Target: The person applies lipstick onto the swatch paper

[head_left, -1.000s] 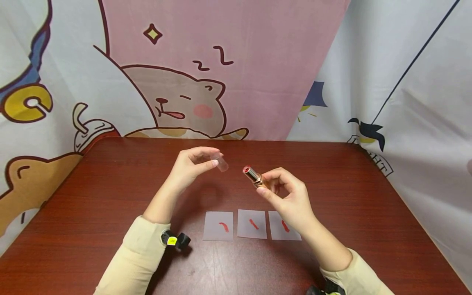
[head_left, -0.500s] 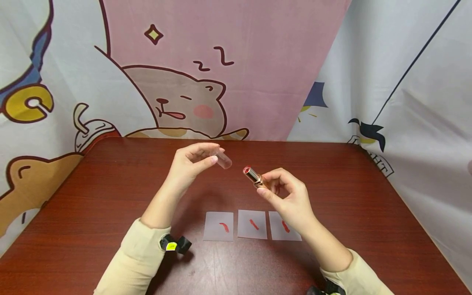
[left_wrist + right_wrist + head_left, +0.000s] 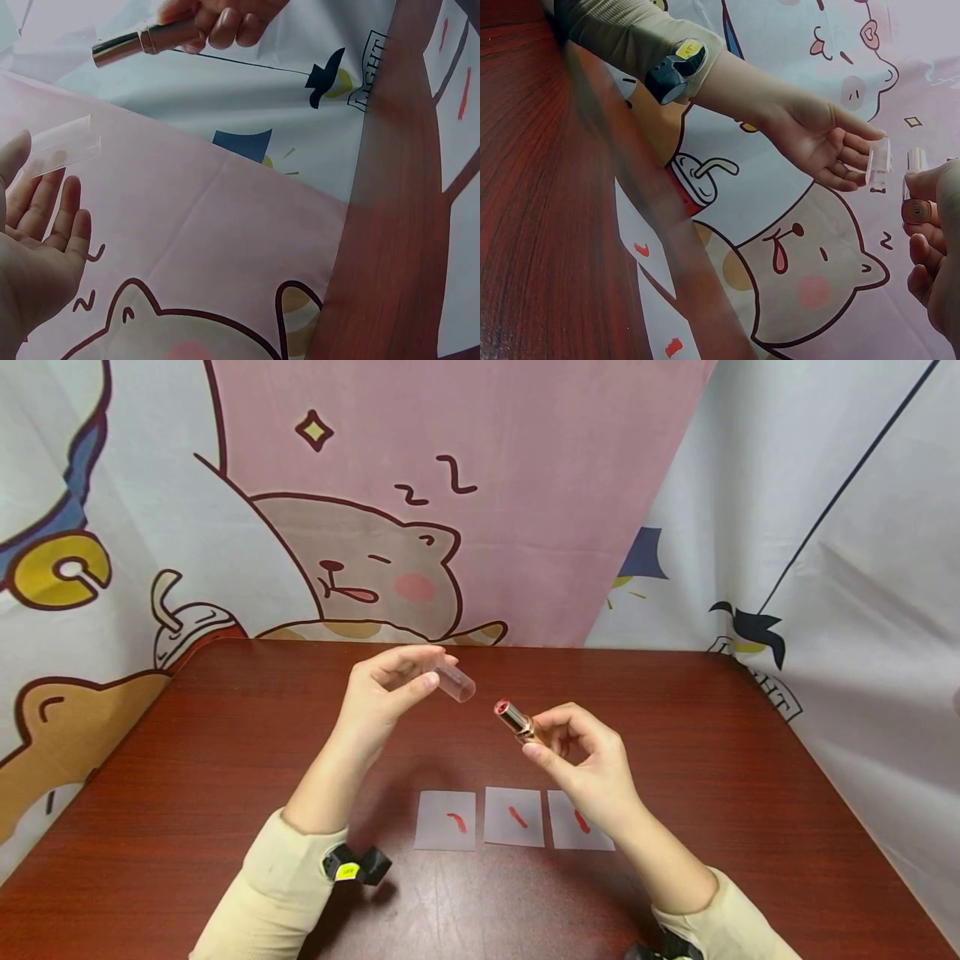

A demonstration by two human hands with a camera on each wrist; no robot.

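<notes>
My left hand (image 3: 386, 693) pinches a clear lipstick cap (image 3: 455, 682) between thumb and fingers, above the table. The cap's free end tilts down to the right; in the left wrist view the see-through cap (image 3: 67, 146) shows nothing inside but the fingers behind it. Opposite it, my right hand (image 3: 588, 756) grips a gold lipstick tube (image 3: 514, 718) by its base. The tube's uncapped end shows red and points up and left toward the cap. A small gap separates cap and lipstick.
Three white paper cards lie in a row on the brown table (image 3: 225, 760): a left card (image 3: 435, 831), a middle card (image 3: 502, 827) and a right card (image 3: 562, 835) partly behind my right hand. Each bears a red stroke. A cartoon-printed curtain (image 3: 555, 485) hangs behind.
My left hand has risen slightly and turned the cap, which now extends further right with its free end facing the lipstick. The right hand and lipstick have hardly moved.
</notes>
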